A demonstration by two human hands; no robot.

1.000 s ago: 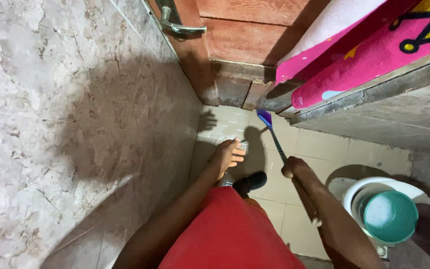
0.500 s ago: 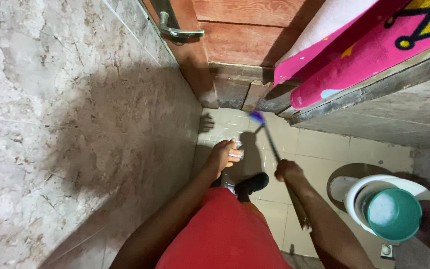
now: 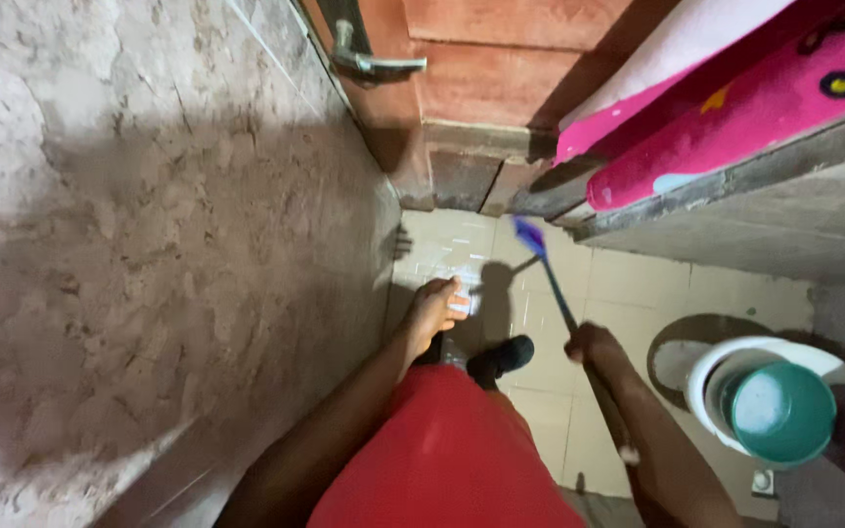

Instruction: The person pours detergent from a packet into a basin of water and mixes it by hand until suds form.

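Observation:
My right hand [image 3: 591, 344] grips the thin dark handle of a long brush [image 3: 552, 279]. Its blue-purple head [image 3: 528, 235] rests low on the pale tiled floor [image 3: 628, 288] near the foot of the wooden door [image 3: 501, 68]. My left hand [image 3: 434, 311] hangs over the floor by the marbled wall [image 3: 149, 244], fingers curled around a small white object [image 3: 459, 301] that I cannot identify. A red garment [image 3: 447, 460] covers my body below, and a black shoe [image 3: 501, 358] shows under it.
A white bucket [image 3: 711, 376] holding a teal bowl [image 3: 782, 411] stands at the right on the floor. A pink patterned mat [image 3: 735, 108] hangs over a concrete ledge [image 3: 784, 210]. A metal door handle [image 3: 374, 61] juts out up top.
The brush head swung slightly left, then back right across the floor. My right hand shifted with it. The view has tilted a little; my left hand stays in place.

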